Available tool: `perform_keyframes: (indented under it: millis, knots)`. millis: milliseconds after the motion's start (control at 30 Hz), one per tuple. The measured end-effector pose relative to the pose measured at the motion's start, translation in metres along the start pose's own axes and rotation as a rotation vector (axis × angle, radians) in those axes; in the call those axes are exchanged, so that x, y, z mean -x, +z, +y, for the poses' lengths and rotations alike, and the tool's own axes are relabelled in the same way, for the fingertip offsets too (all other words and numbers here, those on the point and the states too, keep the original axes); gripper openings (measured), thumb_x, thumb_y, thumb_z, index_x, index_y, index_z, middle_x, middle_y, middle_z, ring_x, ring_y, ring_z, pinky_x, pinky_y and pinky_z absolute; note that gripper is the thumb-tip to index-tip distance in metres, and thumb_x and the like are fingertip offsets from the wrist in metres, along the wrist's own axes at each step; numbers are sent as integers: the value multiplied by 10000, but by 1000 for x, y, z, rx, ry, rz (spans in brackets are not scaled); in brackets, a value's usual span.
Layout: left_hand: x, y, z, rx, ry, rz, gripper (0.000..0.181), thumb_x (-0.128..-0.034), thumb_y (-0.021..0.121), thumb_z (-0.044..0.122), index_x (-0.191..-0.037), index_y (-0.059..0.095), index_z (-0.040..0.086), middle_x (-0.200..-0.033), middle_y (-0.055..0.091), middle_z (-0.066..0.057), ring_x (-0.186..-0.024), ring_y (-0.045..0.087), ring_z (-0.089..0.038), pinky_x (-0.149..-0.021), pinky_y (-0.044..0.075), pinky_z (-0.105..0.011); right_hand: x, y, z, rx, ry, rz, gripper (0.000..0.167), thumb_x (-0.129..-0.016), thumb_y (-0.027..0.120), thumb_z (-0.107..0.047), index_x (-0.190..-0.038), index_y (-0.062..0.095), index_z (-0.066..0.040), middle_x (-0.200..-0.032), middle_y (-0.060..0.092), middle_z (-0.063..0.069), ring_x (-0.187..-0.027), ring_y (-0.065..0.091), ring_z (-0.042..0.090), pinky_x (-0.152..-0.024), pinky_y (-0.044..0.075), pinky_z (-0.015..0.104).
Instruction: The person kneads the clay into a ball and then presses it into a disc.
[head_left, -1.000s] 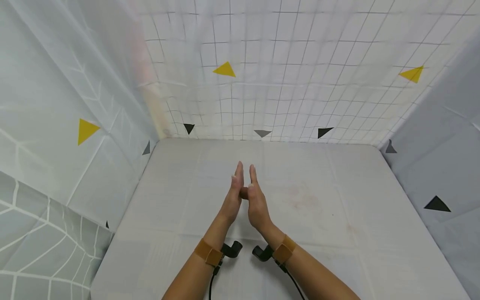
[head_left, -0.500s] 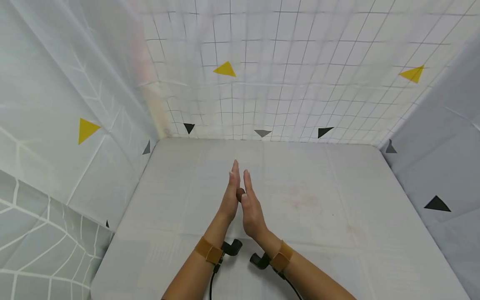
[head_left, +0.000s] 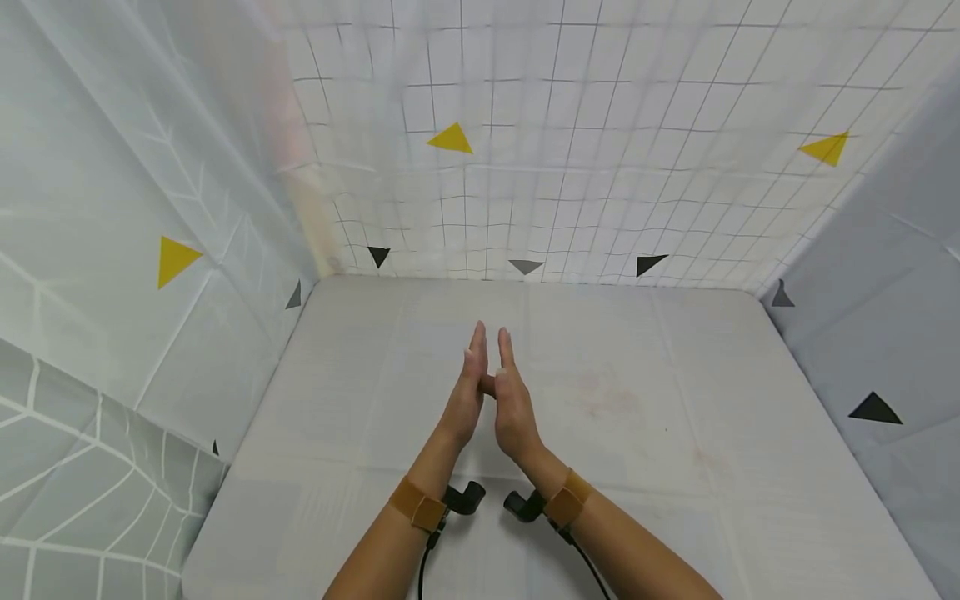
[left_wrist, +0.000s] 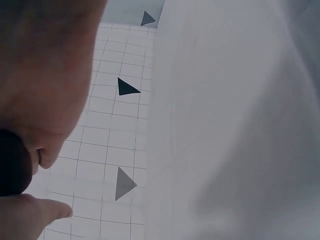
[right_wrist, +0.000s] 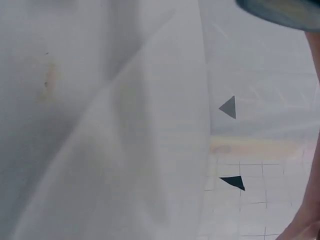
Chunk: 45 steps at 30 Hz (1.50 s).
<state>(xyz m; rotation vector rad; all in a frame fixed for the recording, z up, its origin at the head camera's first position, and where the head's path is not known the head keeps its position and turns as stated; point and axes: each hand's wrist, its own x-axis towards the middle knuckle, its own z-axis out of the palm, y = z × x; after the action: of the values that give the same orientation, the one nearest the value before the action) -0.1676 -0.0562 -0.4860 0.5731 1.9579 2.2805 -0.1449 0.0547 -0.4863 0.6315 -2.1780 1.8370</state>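
Note:
A small brown lump (head_left: pixel 488 384), rounded and clay-like, sits between the two palms above the table. My left hand (head_left: pixel 465 396) presses on it from the left, fingers straight and pointing away. From the other side, my right hand (head_left: pixel 514 412) presses with straight fingers too, its thumb hiding part of the lump. The left wrist view has the lump as a dark round shape (left_wrist: pixel 12 162) at its left edge, between skin above and below. Only a strip of the right hand (right_wrist: pixel 311 200) appears at the right edge of the right wrist view.
A white-covered table (head_left: pixel 637 467) lies under the hands. Behind it hangs a grid-patterned sheet (head_left: pixel 585 150); pale sheets (head_left: pixel 90 167) close off both sides. Each wrist carries a brown strap (head_left: pixel 417 505) with a small black camera (head_left: pixel 467 498) and a cable.
My right hand slid forward and left half a second ago, then moved back to the right, while the left shifted slightly. The lump stays between the palms, and the gap looks wider now.

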Motion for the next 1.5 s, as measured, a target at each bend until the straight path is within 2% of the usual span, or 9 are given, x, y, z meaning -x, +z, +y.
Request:
perform_keyframes:
  millis: [133,367,633,767,867,1000,1233,1367,1500]
  knots:
    - [-1,1,2,13,24,18,827,-1019,127,706,-1651,-1,189,-1704,-37,52,-1553,-31,-128,-1246,-8,-483,4,3,15,3,3,5,541,-1113,190,-103,-1630,45,-40,-1497,482,219,-1235,610,286,-1203,271,405]
    - [-2,0,1,-16,4,58,814,-1031,118,679,-1651,-5,167,-1705,-46,52,-1557,-27,-157,-1241,-16,-511,15,11,24,12,-76,-18,564,-1123,217,-241,-1638,61,-74,-1707,61,76,-1559,85,275,-1233,107,268]
    - [-2,-1,-2,-39,-52,61,705,-1065,110,600,-1651,19,218,-1702,-24,58,-1552,-3,-128,-1249,11,-465,9,8,19,22,-120,29,569,-1110,206,-242,-1639,74,-82,-1659,248,129,-1546,164,266,-1250,109,362]
    - [1,1,-1,-53,-52,10,688,-1070,114,590,-1651,14,235,-1708,-32,32,-1550,-7,-114,-1249,14,-471,2,4,16,16,-84,54,573,-1081,200,-100,-1638,66,-84,-1000,706,119,-1178,609,204,-1240,143,480]
    - [3,2,0,-45,-29,-31,716,-1067,115,602,-1651,-8,206,-1711,-45,8,-1554,-11,-130,-1248,24,-482,-3,2,16,-4,-51,48,584,-1057,185,-3,-1624,45,-17,-615,556,46,-695,585,135,-1171,275,554]
    - [3,2,1,-39,0,-40,756,-1056,109,629,-1651,-16,179,-1710,-39,19,-1555,-5,-137,-1248,36,-485,-4,1,16,-21,-33,24,562,-1061,175,21,-1601,18,48,-582,505,22,-608,496,84,-1046,418,503]
    - [0,2,1,-44,13,14,793,-1029,120,685,-1653,11,207,-1701,-14,73,-1554,5,-122,-1250,28,-470,8,5,24,-5,-44,1,551,-1119,200,-173,-1639,39,-87,-1047,639,129,-1079,556,123,-1139,324,267]
    - [-2,2,2,-65,-15,43,791,-1033,115,676,-1653,12,196,-1703,-24,59,-1554,2,-137,-1247,20,-488,13,8,25,5,-89,7,566,-1124,203,-261,-1639,55,-79,-1652,223,181,-1500,233,229,-1234,122,277]
    - [-2,2,3,-108,-28,53,704,-1072,98,568,-1652,9,178,-1704,-30,49,-1553,-22,-135,-1241,-1,-513,13,7,22,13,-105,23,573,-1119,198,-269,-1636,63,-61,-1704,66,107,-1531,173,243,-1238,107,282]
